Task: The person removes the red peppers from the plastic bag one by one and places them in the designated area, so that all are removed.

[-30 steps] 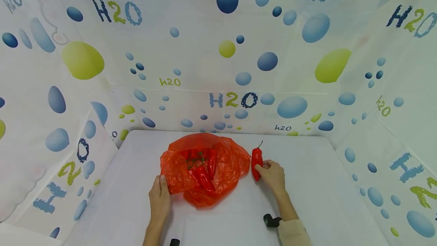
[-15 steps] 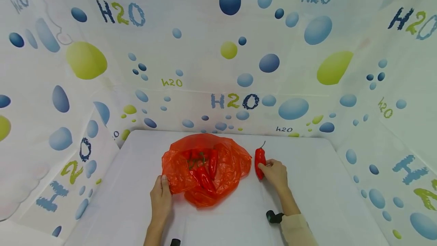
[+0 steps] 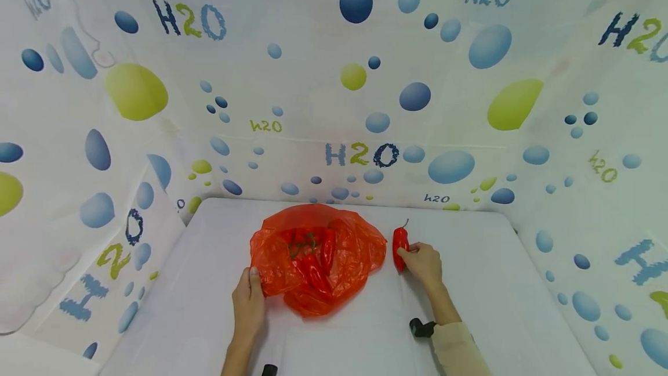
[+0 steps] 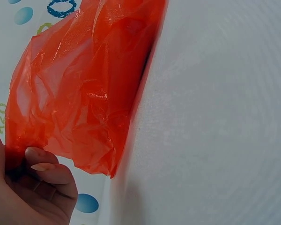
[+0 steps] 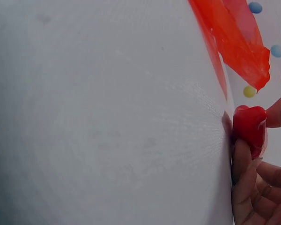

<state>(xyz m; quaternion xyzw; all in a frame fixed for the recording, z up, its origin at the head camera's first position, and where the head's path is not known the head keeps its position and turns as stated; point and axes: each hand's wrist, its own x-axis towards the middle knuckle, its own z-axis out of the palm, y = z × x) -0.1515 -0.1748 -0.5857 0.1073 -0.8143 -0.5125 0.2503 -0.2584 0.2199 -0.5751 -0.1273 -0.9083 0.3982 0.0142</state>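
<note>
An orange-red plastic bag (image 3: 360,260) lies spread open on the table, with several red chili peppers (image 3: 315,274) and their green stems visible inside. My left hand (image 3: 248,305) pinches the bag's left edge between thumb and fingers; the left wrist view shows the crumpled bag (image 4: 84,93) rising from that grip. To the right of the bag, my right hand (image 3: 425,266) holds a single red chili pepper (image 3: 400,242), its stem pointing away from me. In the right wrist view, thumb and fingers are on either side of this pepper (image 5: 249,126), low at the table surface.
The white table (image 3: 469,283) has patterned curtain walls (image 3: 313,74) behind it and at both sides. A black wrist-camera mount (image 3: 421,328) sits by the right wrist, and another dark piece (image 3: 269,370) shows near the left forearm.
The right hand and its pepper have shifted slightly right, a little farther from the bag. The left hand keeps its grip on the bag's edge. The whole head view has drifted slightly.
</note>
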